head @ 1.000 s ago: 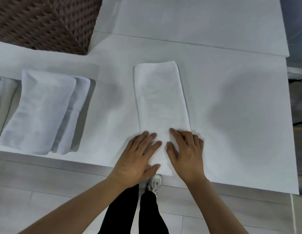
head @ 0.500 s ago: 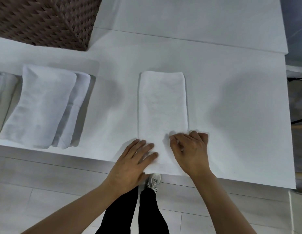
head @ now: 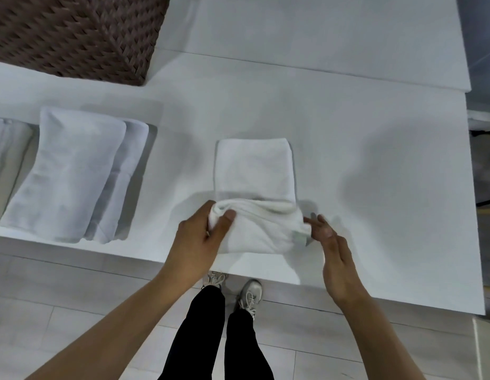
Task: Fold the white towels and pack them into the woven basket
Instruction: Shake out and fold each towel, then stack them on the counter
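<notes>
1. A white terry towel [head: 255, 171] lies in a long folded strip near the front edge of a white, matte tabletop [head: 361, 138], its far end flat and square-cornered, its near end lifted and rolled back over itself in a soft, rumpled bulge.
2. The left hand [head: 202, 237] grips the left side of that raised fold, thumb on top and fingers curled underneath, bunching the nubby cloth.
3. The right hand [head: 327, 242] sits at the fold's right corner, fingers nearly straight and pointing at the cloth; the fingertips touch or pinch the edge where a small grey tag shows, but whether they actually clasp it cannot be told.
4. To the left, well apart from the working towel, a stack of folded towels [head: 71, 174] rests on the tabletop, plump and rounded at the folds, one overlapping another like slanted pillows; a further pale folded piece [head: 5, 160] is cut off by the left frame edge.
5. The woven basket [head: 74, 31] stands at the far left corner of the tabletop, dark brown, box-shaped, its wall a tight diagonal braid. Its inside is out of view.
6. Below the tabletop's near edge, black trouser legs [head: 219, 333] and pale lace-up sneakers [head: 250, 294] stand on a floor of light grey planks [head: 60, 311].
</notes>
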`<state>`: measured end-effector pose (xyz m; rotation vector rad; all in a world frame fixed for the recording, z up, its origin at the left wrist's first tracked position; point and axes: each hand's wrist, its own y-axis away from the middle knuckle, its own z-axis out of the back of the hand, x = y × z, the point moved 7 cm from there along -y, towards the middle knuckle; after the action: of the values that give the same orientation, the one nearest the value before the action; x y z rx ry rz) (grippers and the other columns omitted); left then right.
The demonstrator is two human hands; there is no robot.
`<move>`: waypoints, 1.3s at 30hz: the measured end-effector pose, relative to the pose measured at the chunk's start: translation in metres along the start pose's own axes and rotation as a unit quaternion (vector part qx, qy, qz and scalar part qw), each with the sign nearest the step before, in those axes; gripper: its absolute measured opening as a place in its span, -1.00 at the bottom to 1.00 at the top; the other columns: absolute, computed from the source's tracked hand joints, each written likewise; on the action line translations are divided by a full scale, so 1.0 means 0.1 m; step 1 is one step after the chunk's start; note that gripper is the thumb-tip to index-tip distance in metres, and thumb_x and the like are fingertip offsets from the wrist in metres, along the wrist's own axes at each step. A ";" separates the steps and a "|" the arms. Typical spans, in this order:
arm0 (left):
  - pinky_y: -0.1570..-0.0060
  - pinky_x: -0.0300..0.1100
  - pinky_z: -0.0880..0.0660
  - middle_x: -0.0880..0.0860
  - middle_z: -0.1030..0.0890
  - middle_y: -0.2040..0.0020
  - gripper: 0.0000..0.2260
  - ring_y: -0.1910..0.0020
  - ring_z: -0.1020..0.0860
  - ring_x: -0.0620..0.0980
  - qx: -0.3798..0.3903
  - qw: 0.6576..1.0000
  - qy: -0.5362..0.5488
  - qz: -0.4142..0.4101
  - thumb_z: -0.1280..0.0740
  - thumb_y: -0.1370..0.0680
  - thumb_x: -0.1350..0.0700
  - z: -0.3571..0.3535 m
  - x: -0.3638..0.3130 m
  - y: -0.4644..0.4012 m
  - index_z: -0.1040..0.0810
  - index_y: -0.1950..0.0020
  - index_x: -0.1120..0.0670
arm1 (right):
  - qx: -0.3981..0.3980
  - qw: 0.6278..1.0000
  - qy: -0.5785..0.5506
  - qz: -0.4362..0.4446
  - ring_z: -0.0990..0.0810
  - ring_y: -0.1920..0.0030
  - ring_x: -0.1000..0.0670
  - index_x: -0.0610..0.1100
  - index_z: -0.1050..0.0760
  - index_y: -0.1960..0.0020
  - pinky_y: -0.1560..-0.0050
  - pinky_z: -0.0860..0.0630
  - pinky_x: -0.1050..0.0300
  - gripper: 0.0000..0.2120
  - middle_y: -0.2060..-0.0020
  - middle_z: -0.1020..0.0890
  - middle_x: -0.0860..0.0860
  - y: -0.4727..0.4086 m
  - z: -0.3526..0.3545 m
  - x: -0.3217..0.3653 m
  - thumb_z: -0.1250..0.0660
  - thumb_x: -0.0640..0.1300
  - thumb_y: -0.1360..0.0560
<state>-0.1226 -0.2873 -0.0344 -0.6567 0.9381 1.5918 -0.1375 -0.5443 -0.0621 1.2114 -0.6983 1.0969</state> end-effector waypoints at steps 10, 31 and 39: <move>0.18 -0.06 -0.38 0.11 -0.49 0.25 -0.57 0.25 -0.48 0.02 -0.020 0.973 0.185 0.135 -0.30 -0.56 -0.27 0.07 0.13 -0.31 -0.45 0.15 0.11 | -0.005 0.997 0.059 0.045 -0.44 0.28 -0.11 -0.10 -0.45 0.02 0.29 -0.38 0.16 -0.82 0.27 -0.51 -0.10 -0.19 -0.23 0.33 -0.31 0.01 -0.64; 0.20 -0.32 -0.46 -0.15 -0.59 0.08 -0.80 0.25 -0.55 -0.23 -0.098 0.989 0.039 0.100 -0.35 -0.62 -0.05 0.00 0.28 -0.50 -0.44 -0.18 -0.05 | -0.120 0.980 0.157 -0.030 -0.45 0.38 0.06 -0.10 -0.28 0.05 0.41 -0.29 0.13 -0.75 0.34 -0.49 0.02 -0.66 -0.38 0.14 -0.17 0.04 -0.70; 0.10 -0.21 -0.51 -0.11 -0.60 -0.05 -0.76 0.12 -0.60 -0.20 -0.069 0.988 0.017 0.140 -0.36 -0.59 -0.09 -0.02 0.38 -0.29 -0.44 -0.21 -0.08 | -0.161 0.980 0.090 -0.079 -0.59 0.24 -0.01 -0.07 -0.36 -0.08 0.32 -0.41 0.11 -0.76 0.22 -0.59 0.03 -0.61 -0.37 0.14 -0.29 0.09 -0.63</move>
<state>-0.1030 -0.2673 -0.0729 -0.6719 0.9830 1.9131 -0.0803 -0.5035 -0.0823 0.8631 -0.6032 0.9070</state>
